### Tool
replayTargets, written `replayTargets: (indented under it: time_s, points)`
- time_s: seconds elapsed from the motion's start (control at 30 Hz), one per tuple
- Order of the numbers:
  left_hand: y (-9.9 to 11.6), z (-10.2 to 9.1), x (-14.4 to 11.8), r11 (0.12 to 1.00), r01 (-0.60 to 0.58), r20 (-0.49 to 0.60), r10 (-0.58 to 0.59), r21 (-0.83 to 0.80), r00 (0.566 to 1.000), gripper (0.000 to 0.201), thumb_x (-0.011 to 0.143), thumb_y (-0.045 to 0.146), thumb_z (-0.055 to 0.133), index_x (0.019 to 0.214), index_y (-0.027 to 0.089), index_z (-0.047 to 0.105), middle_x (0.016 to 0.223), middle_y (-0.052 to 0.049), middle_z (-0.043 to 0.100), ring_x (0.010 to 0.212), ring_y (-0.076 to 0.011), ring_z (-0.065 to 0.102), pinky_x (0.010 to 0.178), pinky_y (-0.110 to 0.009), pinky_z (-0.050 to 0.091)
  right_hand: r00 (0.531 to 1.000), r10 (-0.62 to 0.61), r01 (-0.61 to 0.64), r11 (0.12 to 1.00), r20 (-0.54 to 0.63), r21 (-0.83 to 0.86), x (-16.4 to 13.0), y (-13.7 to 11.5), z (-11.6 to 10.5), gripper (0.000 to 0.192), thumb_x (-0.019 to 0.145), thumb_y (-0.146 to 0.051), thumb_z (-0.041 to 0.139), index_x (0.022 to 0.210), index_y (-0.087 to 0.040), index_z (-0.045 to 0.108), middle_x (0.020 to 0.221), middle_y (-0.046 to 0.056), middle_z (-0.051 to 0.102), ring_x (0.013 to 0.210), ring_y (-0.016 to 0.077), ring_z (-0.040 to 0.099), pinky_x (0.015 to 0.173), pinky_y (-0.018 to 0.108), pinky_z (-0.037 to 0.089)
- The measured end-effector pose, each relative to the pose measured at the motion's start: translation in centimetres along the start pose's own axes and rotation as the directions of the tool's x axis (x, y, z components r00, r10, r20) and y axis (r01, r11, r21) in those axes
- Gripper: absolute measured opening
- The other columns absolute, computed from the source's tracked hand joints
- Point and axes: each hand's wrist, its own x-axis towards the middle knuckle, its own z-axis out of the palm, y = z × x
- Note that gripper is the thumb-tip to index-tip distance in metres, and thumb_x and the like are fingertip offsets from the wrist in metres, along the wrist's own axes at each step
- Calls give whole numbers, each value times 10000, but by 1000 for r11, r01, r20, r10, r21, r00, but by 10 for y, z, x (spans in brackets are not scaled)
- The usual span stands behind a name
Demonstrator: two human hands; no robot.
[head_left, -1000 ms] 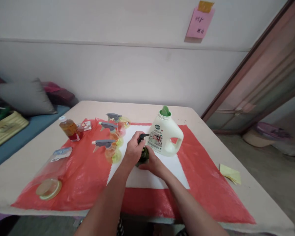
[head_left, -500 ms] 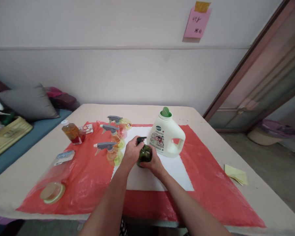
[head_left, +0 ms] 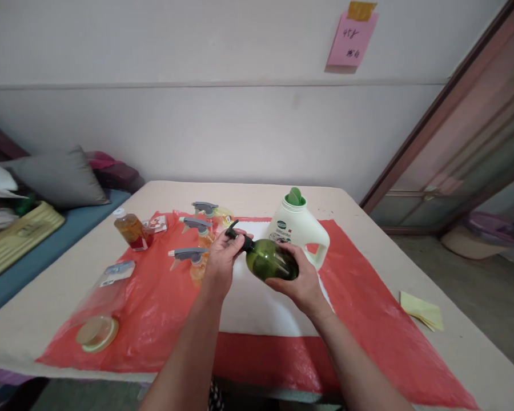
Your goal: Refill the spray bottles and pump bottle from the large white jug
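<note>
The beige tabletop [head_left: 368,228] carries a red plastic sheet [head_left: 368,319] with a white sheet [head_left: 257,308] on top. Above the white sheet, the right hand [head_left: 302,279] has its grip wrapped round a tilted green bottle [head_left: 269,265]. The left hand [head_left: 220,260] pinches the bottle's black pump head [head_left: 235,233]. A white jug [head_left: 300,228] stands just behind. A pink note [head_left: 351,40] hangs on the wall. A grey cushion [head_left: 60,177] lies at left.
</note>
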Motion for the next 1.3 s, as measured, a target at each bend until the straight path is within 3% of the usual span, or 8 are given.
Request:
replayTargets:
  time_s: [0.13, 0.23, 0.33, 0.5, 0.73, 0.93, 1.17, 1.3]
  points:
    - [2, 0, -2, 999, 31, 6, -30, -40, 1000, 375, 713, 408, 890, 944, 197, 683, 919, -53, 752, 967, -220, 709, 903, -339, 506, 997, 75, -74, 991, 1, 114, -1, -3, 3, 701, 509, -352, 918, 1151, -255, 655, 1192, 60, 713, 1139, 319, 631, 1019, 472, 464]
    - [3, -2, -3, 1000, 15, 40, -14, -4, 999, 367, 745, 418, 877, 971, 213, 672, 999, -79, 757, 1023, -246, 699, 863, -335, 501, 980, 176, -198, 917, 92, 346, -1, 1, 12, 621, 539, -377, 899, 1103, -257, 667, 1096, 30, 734, 1061, 295, 648, 964, 434, 473]
    - [-1, -2, -3, 1000, -24, 43, 23, 17, 999, 319, 799, 436, 838, 968, 220, 676, 1051, -80, 740, 1011, -233, 680, 847, -328, 500, 969, 197, -245, 846, 149, 474, -2, 4, 21, 558, 572, -381, 889, 1071, -256, 673, 1012, 12, 743, 999, 275, 648, 905, 401, 473]
    - [-7, 1, 3, 990, -118, -67, 113, -79, 991, 312, 698, 314, 909, 895, 210, 691, 852, 21, 654, 785, -111, 603, 772, -227, 462, 964, 221, -267, 813, 150, 518, -5, 3, 29, 561, 565, -351, 902, 1069, -252, 676, 1007, 14, 745, 986, 270, 644, 883, 393, 466]
    - [-3, -1, 1, 994, 6, -36, -10, -108, 999, 346, 752, 338, 855, 1045, 206, 728, 989, -79, 750, 966, -218, 684, 849, -306, 490, 946, 269, -322, 745, 179, 584, -7, 4, 33, 519, 586, -380, 880, 1045, -241, 680, 960, 12, 736, 926, 243, 626, 812, 364, 453]
    - [-7, -1, 4, 989, -46, -97, 33, -142, 995, 246, 757, 349, 864, 876, 191, 718, 883, -7, 701, 826, -139, 643, 778, -250, 475, 949, 269, -315, 756, 166, 575, -9, 1, 36, 608, 554, -382, 909, 1086, -249, 646, 1018, 17, 726, 988, 266, 626, 849, 383, 461]
    - [-5, -4, 3, 990, -1, -59, -8, -142, 998, 291, 773, 382, 848, 958, 196, 723, 926, -71, 743, 924, -217, 701, 850, -322, 511, 939, 294, -341, 714, 181, 611, -9, 0, 38, 579, 579, -418, 893, 1072, -244, 644, 1000, 17, 710, 967, 258, 613, 819, 369, 463]
    - [-8, 0, 1, 995, 0, -76, -7, -101, 997, 347, 745, 421, 876, 968, 190, 744, 837, -16, 699, 755, -136, 648, 706, -244, 497, 943, 272, -331, 735, 190, 592, -10, 1, 39, 571, 587, -397, 901, 1074, -251, 640, 999, 8, 712, 983, 256, 611, 840, 368, 457]
